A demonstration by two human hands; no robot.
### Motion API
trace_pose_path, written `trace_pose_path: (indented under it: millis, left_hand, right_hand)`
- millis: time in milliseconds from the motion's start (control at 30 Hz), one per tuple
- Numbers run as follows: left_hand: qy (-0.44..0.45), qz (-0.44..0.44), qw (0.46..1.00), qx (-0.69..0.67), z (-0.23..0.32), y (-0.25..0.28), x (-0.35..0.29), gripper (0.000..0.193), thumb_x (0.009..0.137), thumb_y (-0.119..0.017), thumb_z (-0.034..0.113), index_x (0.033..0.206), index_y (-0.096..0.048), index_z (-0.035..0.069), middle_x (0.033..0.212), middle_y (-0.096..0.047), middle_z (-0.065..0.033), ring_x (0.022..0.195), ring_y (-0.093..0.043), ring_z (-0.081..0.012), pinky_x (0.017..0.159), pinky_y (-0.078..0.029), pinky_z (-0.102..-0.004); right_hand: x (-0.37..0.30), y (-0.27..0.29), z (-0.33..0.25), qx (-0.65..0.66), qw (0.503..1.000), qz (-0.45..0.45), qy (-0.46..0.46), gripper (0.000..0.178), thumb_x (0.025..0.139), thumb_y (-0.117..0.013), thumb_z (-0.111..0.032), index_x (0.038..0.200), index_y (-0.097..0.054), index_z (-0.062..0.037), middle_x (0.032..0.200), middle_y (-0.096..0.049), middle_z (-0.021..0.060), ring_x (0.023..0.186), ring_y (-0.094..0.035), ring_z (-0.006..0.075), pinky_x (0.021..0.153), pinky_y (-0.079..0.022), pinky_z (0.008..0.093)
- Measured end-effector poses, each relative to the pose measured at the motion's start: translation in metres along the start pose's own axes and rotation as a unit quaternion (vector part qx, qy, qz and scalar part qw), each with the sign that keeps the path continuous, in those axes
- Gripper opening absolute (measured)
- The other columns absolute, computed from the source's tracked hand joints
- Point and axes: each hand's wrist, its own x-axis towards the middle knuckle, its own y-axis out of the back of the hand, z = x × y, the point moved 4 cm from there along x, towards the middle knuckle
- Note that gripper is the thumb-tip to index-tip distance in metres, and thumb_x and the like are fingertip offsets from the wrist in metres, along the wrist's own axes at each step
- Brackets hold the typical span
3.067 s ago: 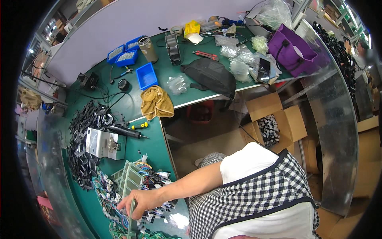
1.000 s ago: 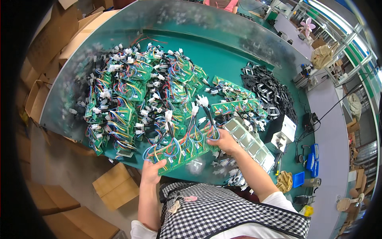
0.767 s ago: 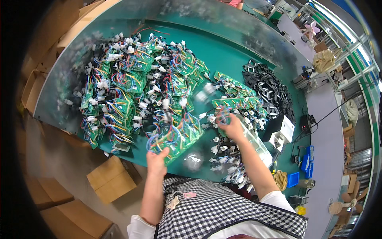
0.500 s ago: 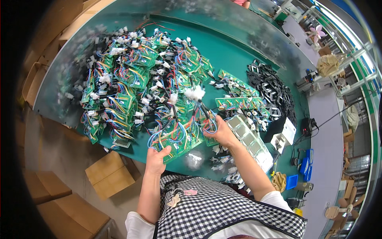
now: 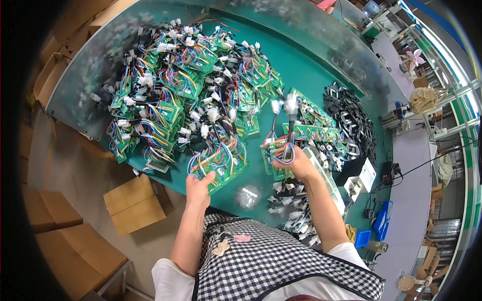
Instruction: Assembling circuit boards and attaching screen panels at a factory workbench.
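My left hand [image 5: 199, 189] is closed on the near edge of green circuit boards [image 5: 227, 173], thumb on top. Coloured wires loop over these boards, and white plugs stand up at their far side. To the right, my right hand [image 5: 298, 165] grips more wired circuit boards [image 5: 269, 156] by their wires and edge. Their black leads end in white connectors [image 5: 290, 104] that point upward. A gap of green bench top separates the two bunches. Beyond my left hand spreads a large heap of wired boards [image 5: 173, 115].
Rows of boards [image 5: 314, 133] lie beyond my right hand, beside a pile of black plastic parts [image 5: 351, 118]. A white box-like device [image 5: 362, 178] stands at the right. A clear round plastic item [image 5: 247, 196] lies near my apron. A cardboard box [image 5: 134, 204] is at lower left.
My right hand has moved right with its boards, away from those in my left hand. The two bunches were close together before and are now apart. My left hand has hardly moved.
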Motion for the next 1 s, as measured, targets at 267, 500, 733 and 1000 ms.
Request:
trace_pose_path:
  millis: [267, 500, 733, 1000]
  left_hand:
    - [-0.045, -0.008, 0.993, 0.109, -0.014, -0.015, -0.002, 0.039, 0.068, -0.057, -0.01, 0.105, -0.049, -0.003, 0.092, -0.057, -0.0073, 0.08, -0.055, -0.0131, 0.071, -0.045, -0.0272]
    - [-0.068, 0.067, 0.993, 0.072, -0.012, 0.001, 0.005, 0.033, 0.072, -0.05, -0.011, 0.104, -0.052, -0.004, 0.093, -0.059, -0.0073, 0.079, -0.056, -0.0127, 0.071, -0.045, -0.0258]
    - [0.033, -0.062, 0.993, -0.097, -0.034, -0.008, 0.002, 0.035, 0.076, -0.053, -0.003, 0.111, -0.048, 0.001, 0.103, -0.056, -0.0091, 0.09, -0.056, -0.0201, 0.08, -0.046, -0.0351]
    - [-0.068, 0.207, 0.974, -0.063, -0.051, 0.04, 0.013, 0.022, 0.081, -0.044, -0.002, 0.101, -0.053, 0.003, 0.091, -0.058, -0.0049, 0.079, -0.056, -0.0152, 0.068, -0.045, -0.0281]
  right_hand:
    - [0.011, -0.057, 0.021, -0.125, 0.974, 0.118, 0.144, 0.042, 0.067, -0.068, -0.009, 0.098, -0.04, -0.0016, 0.086, -0.058, 0.0136, 0.078, -0.059, 0.0248, 0.071, -0.044, 0.0316]
    - [0.0, -0.043, 0.003, -0.061, 0.981, 0.142, 0.117, 0.07, 0.064, -0.07, -0.007, 0.121, -0.03, -0.0028, 0.086, -0.059, 0.0097, 0.083, -0.058, 0.0163, 0.072, -0.046, 0.0282]
    - [0.007, -0.087, 0.007, 0.107, 0.99, -0.09, 0.035, 0.053, 0.064, -0.072, -0.012, 0.109, -0.046, -0.002, 0.101, -0.055, 0.0036, 0.094, -0.049, 0.0106, 0.082, -0.041, 0.0262]
    - [0.049, -0.143, 0.041, -0.346, 0.929, 0.012, 0.133, 0.053, 0.064, -0.068, -0.018, 0.106, -0.04, -0.0005, 0.095, -0.055, 0.0207, 0.086, -0.055, 0.0356, 0.072, -0.043, 0.0386]
